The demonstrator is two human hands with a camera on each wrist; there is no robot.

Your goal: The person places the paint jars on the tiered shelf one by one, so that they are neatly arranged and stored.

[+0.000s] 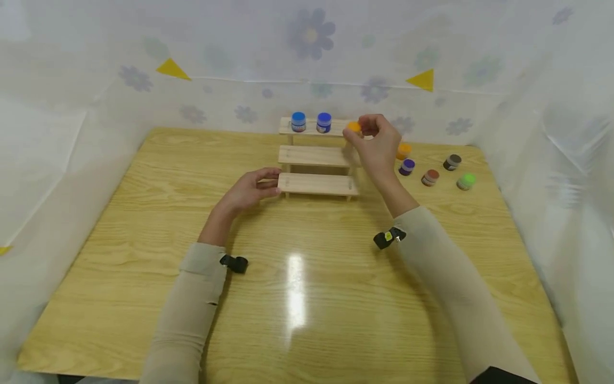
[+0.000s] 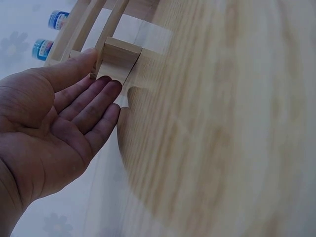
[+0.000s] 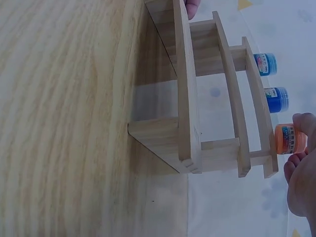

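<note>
A three-tier wooden display stand (image 1: 316, 184) stands on the table. My left hand (image 1: 250, 189) holds the left end of its lowest tier, with the thumb at the front edge and the fingers behind. With thumb and fingers, my right hand (image 1: 381, 146) pinches an orange paint jar (image 3: 290, 138) at the right end of the top tier. The jar is upright, its base right at the tier's surface. Further left on that tier stand a dark blue paint jar (image 1: 323, 123) and a lighter blue paint jar (image 1: 298, 122).
Right of the stand, several more paint jars stand on the wooden table (image 1: 336, 330): another orange jar (image 1: 404, 151), a purple one (image 1: 406, 167), a brown one (image 1: 430, 177), a black one (image 1: 452, 162) and a green one (image 1: 466, 182). A flowered white sheet (image 1: 230, 48) hangs behind.
</note>
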